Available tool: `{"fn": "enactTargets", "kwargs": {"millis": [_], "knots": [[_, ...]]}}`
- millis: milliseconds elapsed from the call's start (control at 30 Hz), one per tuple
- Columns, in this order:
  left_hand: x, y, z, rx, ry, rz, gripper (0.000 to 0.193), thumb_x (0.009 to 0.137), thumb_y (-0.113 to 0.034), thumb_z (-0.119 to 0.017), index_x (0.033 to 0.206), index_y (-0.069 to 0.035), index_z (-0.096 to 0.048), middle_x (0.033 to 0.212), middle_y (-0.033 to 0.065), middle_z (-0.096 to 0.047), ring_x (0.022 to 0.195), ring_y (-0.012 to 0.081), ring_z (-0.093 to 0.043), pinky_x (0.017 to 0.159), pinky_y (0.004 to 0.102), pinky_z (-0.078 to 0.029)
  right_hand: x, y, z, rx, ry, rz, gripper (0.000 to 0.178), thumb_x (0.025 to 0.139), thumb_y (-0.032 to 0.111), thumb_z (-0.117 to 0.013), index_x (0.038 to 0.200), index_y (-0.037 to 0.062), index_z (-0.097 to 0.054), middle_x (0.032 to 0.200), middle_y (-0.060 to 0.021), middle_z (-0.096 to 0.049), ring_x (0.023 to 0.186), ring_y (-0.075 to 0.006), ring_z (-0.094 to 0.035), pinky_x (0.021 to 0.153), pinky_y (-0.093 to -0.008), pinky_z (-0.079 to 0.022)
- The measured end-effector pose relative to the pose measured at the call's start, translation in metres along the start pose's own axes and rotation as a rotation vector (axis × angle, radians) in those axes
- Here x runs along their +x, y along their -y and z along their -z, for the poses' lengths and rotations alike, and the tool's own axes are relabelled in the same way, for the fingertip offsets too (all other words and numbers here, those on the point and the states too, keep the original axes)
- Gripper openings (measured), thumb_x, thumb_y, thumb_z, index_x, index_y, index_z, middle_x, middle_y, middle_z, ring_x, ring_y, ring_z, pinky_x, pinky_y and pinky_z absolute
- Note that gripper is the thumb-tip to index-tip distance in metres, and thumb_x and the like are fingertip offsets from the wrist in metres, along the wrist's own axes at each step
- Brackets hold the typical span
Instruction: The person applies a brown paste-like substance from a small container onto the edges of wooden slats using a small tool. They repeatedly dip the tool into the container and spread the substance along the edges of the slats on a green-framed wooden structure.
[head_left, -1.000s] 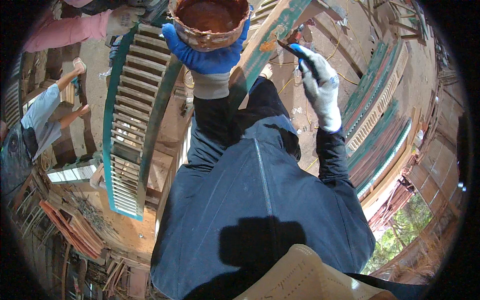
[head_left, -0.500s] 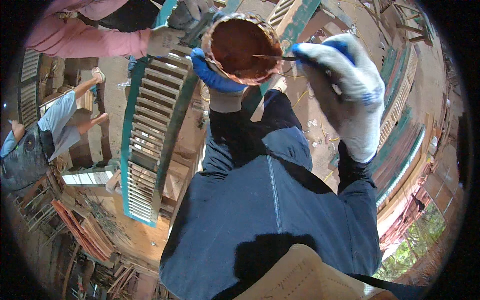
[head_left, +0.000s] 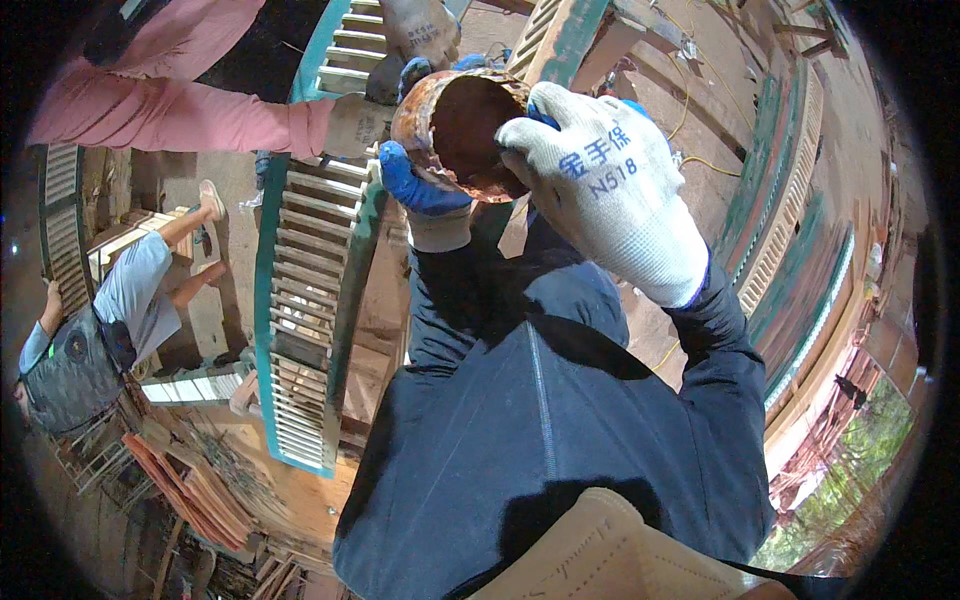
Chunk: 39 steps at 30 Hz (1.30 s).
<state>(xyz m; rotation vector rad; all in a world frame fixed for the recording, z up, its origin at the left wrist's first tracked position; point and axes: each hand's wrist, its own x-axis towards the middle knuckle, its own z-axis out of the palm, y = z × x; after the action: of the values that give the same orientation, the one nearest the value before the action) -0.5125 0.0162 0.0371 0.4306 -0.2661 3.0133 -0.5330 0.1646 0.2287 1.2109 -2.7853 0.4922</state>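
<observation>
My left hand (head_left: pixel 428 190), in a white glove with blue-coated fingers, is wrapped round a rusty tin can (head_left: pixel 425 118). The can is tilted, so its jagged rim and reddish-brown inside show. My right hand (head_left: pixel 615 190), in a similar glove, has its fingers curled at the can's right rim, with the fingertips partly at the opening. Whatever thin thing those fingers pinch is hidden now. Just beyond the can are a co-worker's grey gloved hands (head_left: pixel 420 35), with a pink sleeve (head_left: pixel 190 115) reaching in from the left.
A green-edged slatted shutter (head_left: pixel 305 290) stands left of my legs, and more shutters (head_left: pixel 790 190) lie at the right. Another person (head_left: pixel 130 290) in light shorts is at the far left. Planks (head_left: pixel 185 490) are piled lower left. A yellow cord (head_left: pixel 690 100) runs over the ground.
My right hand has moved left and turned, closing in on the can's rim. The thin pointed thing it held has gone out of sight. The can has tilted and shifted slightly lower left.
</observation>
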Motion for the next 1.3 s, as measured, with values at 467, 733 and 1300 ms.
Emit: {"fn": "enactTargets", "kwargs": {"millis": [467,733,1300], "knots": [[0.004,0.014,-0.034,0.879,-0.386,-0.150,0.090,0.085,-0.074,-0.049,0.153,-0.016,-0.031,0.152,0.0177,-0.038,0.137,0.0427,-0.039,0.111,0.0633,-0.034,-0.005,-0.054,-0.006,0.782,0.170,-0.416,0.030,0.090,0.031,-0.067,0.107,0.0071,-0.072,0.090,-0.0065,-0.067,0.076,-0.0162,-0.063,0.068,-0.0287,-0.050],[0.003,0.011,-0.024,0.850,-0.420,-0.165,0.094,0.082,-0.078,-0.050,0.151,-0.018,-0.033,0.152,0.0167,-0.037,0.137,0.0421,-0.040,0.110,0.0636,-0.035,-0.016,-0.077,-0.012,1.185,0.211,-0.554,0.039,0.089,0.035,-0.071,0.115,0.0048,-0.069,0.094,-0.0009,-0.067,0.076,-0.0065,-0.058,0.066,-0.0184,-0.044],[0.012,0.003,-0.020,0.622,-0.543,-0.296,0.089,0.080,-0.076,-0.057,0.148,-0.022,-0.038,0.150,0.0152,-0.040,0.134,0.0415,-0.043,0.112,0.0632,-0.034,-0.064,-0.107,-0.082,0.318,-0.042,-0.059,0.038,0.089,0.005,-0.063,0.124,0.0185,-0.063,0.092,-0.0053,-0.063,0.086,-0.0245,-0.063,0.074,-0.0363,-0.049]]}}
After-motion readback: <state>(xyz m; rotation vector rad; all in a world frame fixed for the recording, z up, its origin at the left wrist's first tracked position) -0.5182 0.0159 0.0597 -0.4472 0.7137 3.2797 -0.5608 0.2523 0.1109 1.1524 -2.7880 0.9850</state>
